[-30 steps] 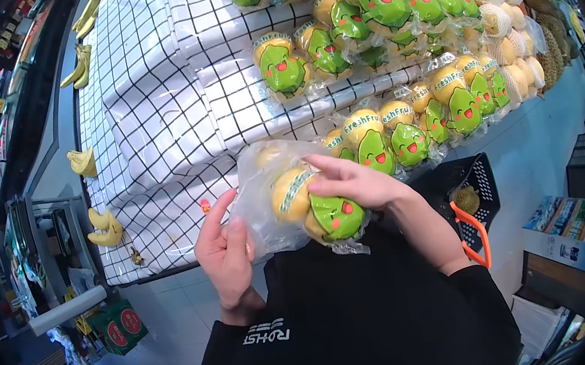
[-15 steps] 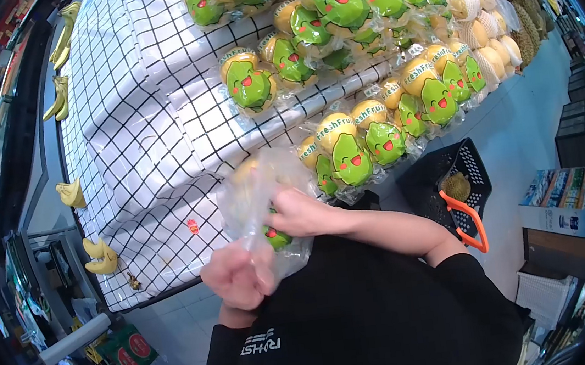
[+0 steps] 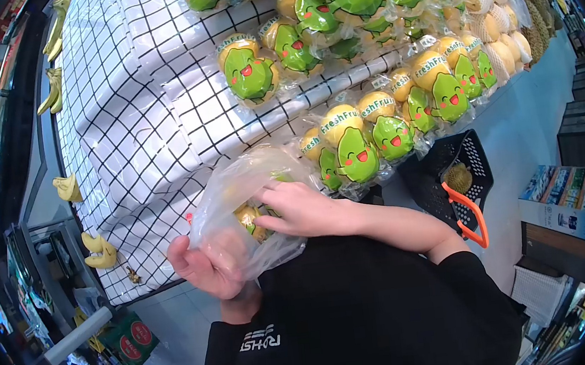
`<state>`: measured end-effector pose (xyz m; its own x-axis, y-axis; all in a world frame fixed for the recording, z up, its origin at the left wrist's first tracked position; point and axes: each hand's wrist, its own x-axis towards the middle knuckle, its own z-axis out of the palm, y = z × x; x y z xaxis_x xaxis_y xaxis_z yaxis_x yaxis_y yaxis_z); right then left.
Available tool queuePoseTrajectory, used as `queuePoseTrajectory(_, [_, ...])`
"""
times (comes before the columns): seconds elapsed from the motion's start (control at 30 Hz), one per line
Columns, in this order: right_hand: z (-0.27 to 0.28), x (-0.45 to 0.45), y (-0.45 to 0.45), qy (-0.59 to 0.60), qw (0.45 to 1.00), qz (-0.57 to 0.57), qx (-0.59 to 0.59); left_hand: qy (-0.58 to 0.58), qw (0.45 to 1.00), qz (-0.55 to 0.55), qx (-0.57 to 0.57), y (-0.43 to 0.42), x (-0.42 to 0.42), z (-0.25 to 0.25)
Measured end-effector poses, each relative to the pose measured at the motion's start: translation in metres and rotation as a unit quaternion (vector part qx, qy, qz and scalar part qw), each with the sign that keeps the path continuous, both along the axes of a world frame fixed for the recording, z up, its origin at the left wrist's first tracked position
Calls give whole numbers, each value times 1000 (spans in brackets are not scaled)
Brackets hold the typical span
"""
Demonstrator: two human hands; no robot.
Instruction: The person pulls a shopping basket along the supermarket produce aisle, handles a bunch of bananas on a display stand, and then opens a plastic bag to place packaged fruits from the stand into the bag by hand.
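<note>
In the head view, a thin clear plastic bag [image 3: 225, 182] spreads between both hands, its mouth pulled wide. My left hand [image 3: 205, 266] holds the bag at its near left side, with part of the hand seen through the film and some fingers outside. My right hand [image 3: 306, 209] grips the right side of the bag, thumb and fingers bent around the film. Inside or behind the film, near my right thumb, shows a yellow fruit pack [image 3: 248, 219] with green print. The film blurs how much fruit is within.
Bagged yellow fruits [image 3: 352, 140] with green cartoon labels line the tiered stand's checkered cloth [image 3: 138, 134]. Net-wrapped fruits [image 3: 506, 46] sit at far right. On the floor stands a black basket [image 3: 479, 163] with an orange handle and a durian [image 3: 457, 178]. Bananas [image 3: 98, 250] hang along the left edge.
The bag was bunched in my left fist and now spreads wider. My left hand has moved left with its fingers loosened. My right hand has shifted slightly right.
</note>
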<state>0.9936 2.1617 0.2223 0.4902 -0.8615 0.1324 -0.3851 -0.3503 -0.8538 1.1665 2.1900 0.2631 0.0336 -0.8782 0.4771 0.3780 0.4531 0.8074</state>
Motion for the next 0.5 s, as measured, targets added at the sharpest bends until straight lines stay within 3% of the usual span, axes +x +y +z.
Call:
queuePoseTrajectory(0.03, [3,-3,-1,-40,998,-7,-52,6,1000,-24,-5,-3,-2,1])
queuePoseTrajectory(0.1, [23,-13,-3,-70,997,4,-34,38,957,245,149,-7,-21,4])
queuePoseTrajectory(0.13, [34,-18,-6,-100,995,9,-16,-47,988,122,85,-11,-2,1])
queuePoseTrajectory(0.17, [42,-24,-9,-101,995,12,-16,-48,987,125,85,-12,-3,-5])
queuePoseTrajectory(0.23, [53,-32,-23,-140,976,-113,-120,30,977,162,133,-26,-15,2])
queuePoseTrajectory(0.27, [55,-35,-35,-102,960,-177,-189,29,978,163,131,-29,-12,0])
queuePoseTrajectory(0.33, [59,-40,-62,25,918,-289,-271,62,988,-6,145,-36,-3,-8])
queuePoseTrajectory(0.37, [60,-38,-73,23,916,-291,-275,61,988,-7,140,-38,-5,-12])
queuePoseTrajectory(0.43, [58,-28,-93,193,871,-353,-283,6,971,69,227,-41,-15,-18])
queuePoseTrajectory(0.5, [42,-23,-104,238,879,-330,-249,-7,969,67,238,-40,-15,-17])
